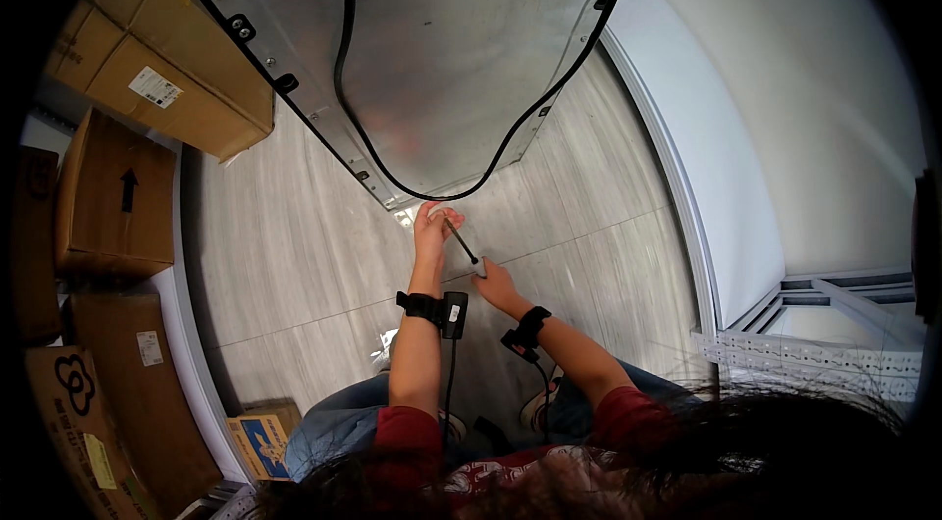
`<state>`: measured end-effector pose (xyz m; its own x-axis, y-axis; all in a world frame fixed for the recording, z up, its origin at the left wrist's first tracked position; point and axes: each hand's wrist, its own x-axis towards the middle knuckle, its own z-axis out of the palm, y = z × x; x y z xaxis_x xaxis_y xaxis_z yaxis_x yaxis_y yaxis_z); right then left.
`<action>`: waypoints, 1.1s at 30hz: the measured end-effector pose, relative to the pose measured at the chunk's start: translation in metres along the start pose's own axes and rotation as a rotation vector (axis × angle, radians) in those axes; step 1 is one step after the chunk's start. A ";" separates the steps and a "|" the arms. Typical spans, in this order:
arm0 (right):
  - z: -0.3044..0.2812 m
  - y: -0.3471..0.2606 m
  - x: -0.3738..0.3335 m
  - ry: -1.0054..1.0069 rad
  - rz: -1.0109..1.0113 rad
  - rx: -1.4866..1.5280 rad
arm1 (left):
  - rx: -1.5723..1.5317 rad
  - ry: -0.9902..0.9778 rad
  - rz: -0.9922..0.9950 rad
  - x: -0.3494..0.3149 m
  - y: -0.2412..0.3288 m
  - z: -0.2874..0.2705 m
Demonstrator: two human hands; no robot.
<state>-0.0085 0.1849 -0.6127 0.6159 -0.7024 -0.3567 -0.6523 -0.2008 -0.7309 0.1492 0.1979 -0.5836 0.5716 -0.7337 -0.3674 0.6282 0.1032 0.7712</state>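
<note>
A thin dark rod slants between my two hands, with a small dark knob at its lower end. My left hand is at the rod's upper end, fingers curled around it, just under the metal cabinet's lower edge. Closed in a fist, my right hand meets the lower end, where a small greyish piece shows by the fingers. I cannot tell what kind of tool or part the rod is. A black cable hangs in a loop across the metal cabinet, its lowest bend just above my left hand.
Cardboard boxes stand on the left behind a pale curved edge. A smaller blue-and-yellow box is at the lower left. White panels and perforated metal strips line the right side. Grey tiled floor lies below.
</note>
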 end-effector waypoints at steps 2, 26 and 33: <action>0.000 0.001 0.000 0.004 -0.004 -0.008 | -0.020 0.013 -0.019 0.002 0.001 0.001; -0.011 -0.020 -0.008 -0.047 0.072 -0.018 | 0.104 0.010 0.047 0.009 -0.019 -0.020; -0.006 -0.019 -0.008 -0.106 -0.188 -0.041 | 0.145 0.115 0.068 0.015 -0.032 -0.055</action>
<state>-0.0035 0.1905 -0.5926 0.7701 -0.5748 -0.2766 -0.5372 -0.3506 -0.7671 0.1663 0.2204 -0.6424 0.6718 -0.6460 -0.3624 0.5082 0.0460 0.8600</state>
